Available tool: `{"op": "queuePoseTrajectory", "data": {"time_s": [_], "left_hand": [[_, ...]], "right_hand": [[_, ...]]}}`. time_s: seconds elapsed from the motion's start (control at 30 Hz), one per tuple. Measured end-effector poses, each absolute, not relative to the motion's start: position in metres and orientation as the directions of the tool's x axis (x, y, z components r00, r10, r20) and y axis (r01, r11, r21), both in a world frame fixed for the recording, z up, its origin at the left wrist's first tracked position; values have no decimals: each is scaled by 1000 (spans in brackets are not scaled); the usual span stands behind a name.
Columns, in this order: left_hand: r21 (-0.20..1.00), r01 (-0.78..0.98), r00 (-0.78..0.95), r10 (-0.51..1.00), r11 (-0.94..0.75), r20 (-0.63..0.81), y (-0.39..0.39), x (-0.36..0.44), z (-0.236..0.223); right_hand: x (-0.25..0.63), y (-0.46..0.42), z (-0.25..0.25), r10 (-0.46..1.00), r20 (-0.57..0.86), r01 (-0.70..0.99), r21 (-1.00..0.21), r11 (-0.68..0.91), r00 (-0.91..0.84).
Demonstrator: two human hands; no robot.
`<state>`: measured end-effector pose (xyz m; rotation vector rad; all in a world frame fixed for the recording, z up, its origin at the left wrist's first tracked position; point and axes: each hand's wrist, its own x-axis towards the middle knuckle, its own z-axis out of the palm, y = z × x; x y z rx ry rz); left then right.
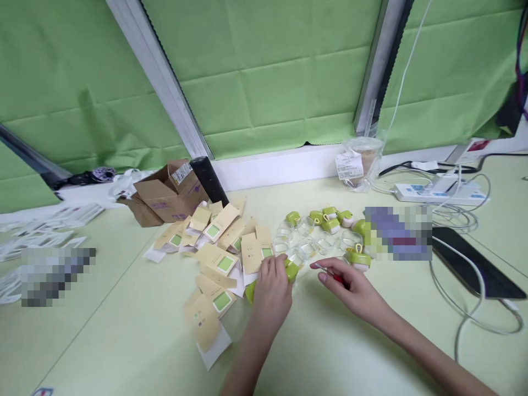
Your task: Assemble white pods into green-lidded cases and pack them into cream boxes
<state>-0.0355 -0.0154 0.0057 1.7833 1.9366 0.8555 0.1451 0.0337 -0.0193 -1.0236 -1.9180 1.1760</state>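
Note:
My left hand [273, 291] has its fingers curled down over a small green case [291, 269], whose right part shows beyond the fingers. Another green piece [249, 292] peeks out at the hand's left side. In my right hand [350, 286], closed, is a small screwdriver [339, 279] with a red handle and a thin metal shaft pointing left. Its tip stays apart from the green case. Just beyond both hands lie several clear plastic shells [307, 247]. Several green-and-white cases with loops [330, 224] sit behind them, and one more such case [359, 258] is right of my right hand.
Opened paper boxes [225, 264] lie heaped to the left. Behind them stand a cardboard carton [165, 192] and a black cylinder [209, 180]. A plastic bag [358, 162], a power strip [441, 193], a black phone [474, 264] and loose white cables [470, 319] occupy the right side.

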Motion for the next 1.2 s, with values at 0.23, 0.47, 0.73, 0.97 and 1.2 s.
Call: {"op": "queuePoseTrajectory", "data": {"time_s": [0.23, 0.47, 0.73, 0.97, 1.2], "left_hand": [[752, 658, -129, 989, 28, 76, -17, -42, 6], [997, 23, -304, 951, 69, -59, -25, -27, 32], [651, -755, -235, 960, -81, -154, -25, 7, 14], [839, -481, -488, 873, -253, -16, -38, 27, -11], [854, -464, -441, 897, -235, 7, -41, 23, -6]], "right_hand": [[143, 34, -20, 819, 146, 266, -902, 340, -554], [141, 27, -3, 784, 199, 241, -882, 404, -588], [122, 25, 12, 857, 249, 281, -872, 401, -451], [111, 23, -2, 880, 79, 80, -988, 131, -468], [115, 22, -9, 883, 75, 6, -996, 88, -462]]}}
